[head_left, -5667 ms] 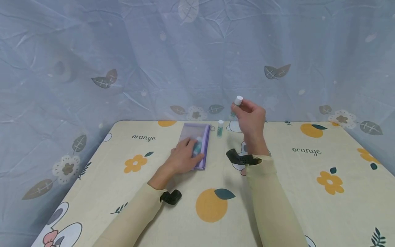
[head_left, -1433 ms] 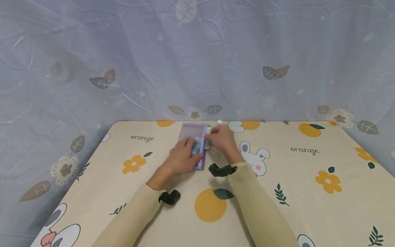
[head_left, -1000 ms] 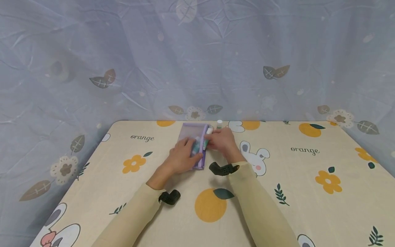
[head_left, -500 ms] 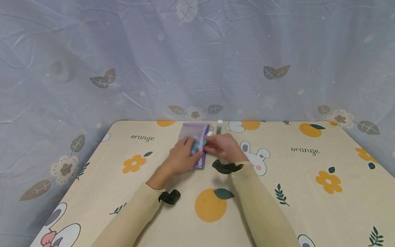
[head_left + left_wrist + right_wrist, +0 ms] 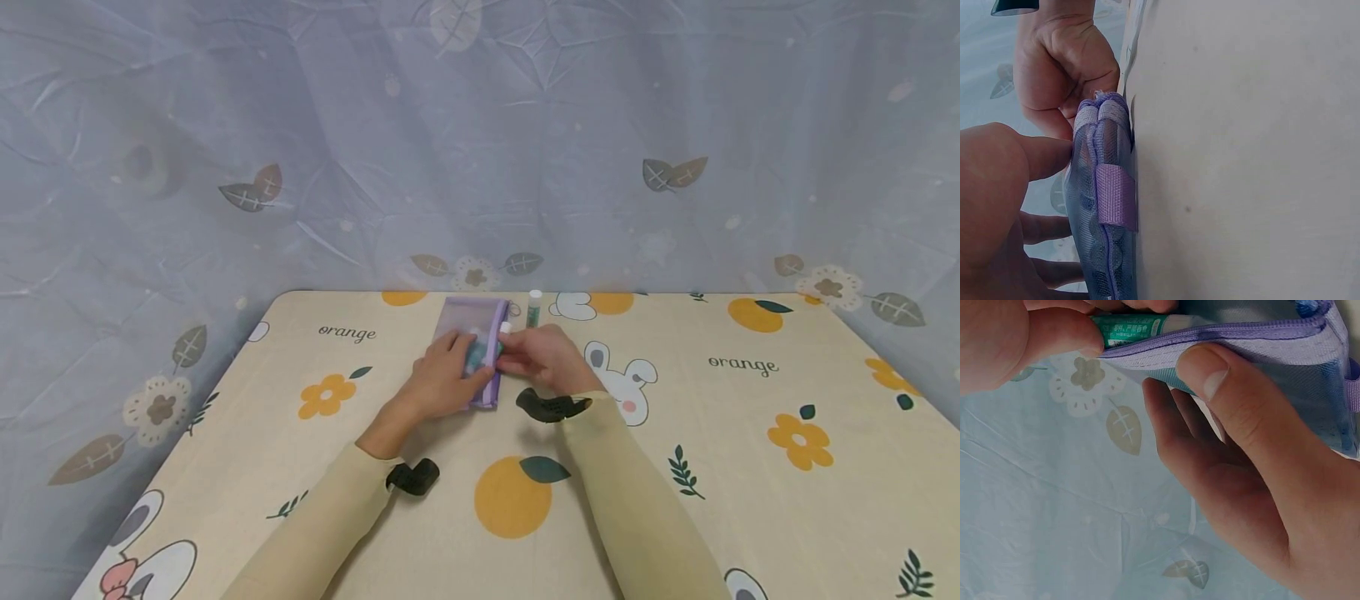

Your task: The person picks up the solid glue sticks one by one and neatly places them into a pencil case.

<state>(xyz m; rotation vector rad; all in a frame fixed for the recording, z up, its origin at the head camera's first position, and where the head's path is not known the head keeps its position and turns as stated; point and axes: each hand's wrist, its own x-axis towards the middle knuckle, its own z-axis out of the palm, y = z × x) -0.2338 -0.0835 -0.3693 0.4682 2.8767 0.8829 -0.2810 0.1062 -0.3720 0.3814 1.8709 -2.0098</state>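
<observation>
A purple mesh zip pouch (image 5: 467, 313) lies on the table, with teal shapes (image 5: 474, 358) showing through its mesh. My left hand (image 5: 444, 382) rests on its top face, fingers spread and thumb on the zip edge (image 5: 1154, 356). At the pouch's right side, my right hand (image 5: 546, 357) pinches a small green tube with a white cap (image 5: 506, 327). In the right wrist view the green tube (image 5: 1129, 328) lies along the parted zip, its far end just inside the opening. The left wrist view shows the pouch (image 5: 1099, 250) edge-on, with a purple tab (image 5: 1116, 197).
A second green tube with a white cap (image 5: 533, 310) stands upright just beyond my right hand. A metal ring (image 5: 514, 310) lies by the pouch's far corner. The table (image 5: 360, 517) wears a printed cloth; a blue-grey curtain (image 5: 480, 150) hangs behind it.
My right hand has come down from the raised position at right and brought its tube to the pouch's zip side. The tube has since tilted and slid toward the opening. My left hand stays put.
</observation>
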